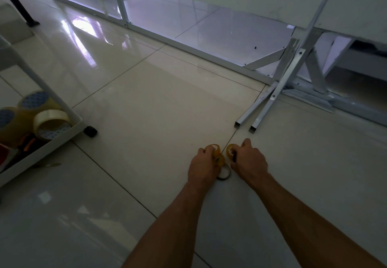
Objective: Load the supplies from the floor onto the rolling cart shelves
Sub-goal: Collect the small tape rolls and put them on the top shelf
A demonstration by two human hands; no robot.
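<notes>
Small tape rolls in both your hands on the floor, with the cart off to the left.
At far left, the cart shelf point(52, 144) holds large tape rolls point(51, 119), and its raised rim is the edge to clear. Your left hand point(202, 167) curls around amber rolls point(217, 156). A dark tape ring point(222, 178) lies on the tile between your hands. Your right hand point(250, 160) pinches another small roll point(230, 150). These look light, stiff and slick, so hook a finger through the core. The metal frame legs point(257, 119) sit near, just beyond.

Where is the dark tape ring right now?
The dark tape ring lies on the floor right of centre in the head view, between the left hand and right hand, just below the yellow rolls they grip.
</notes>
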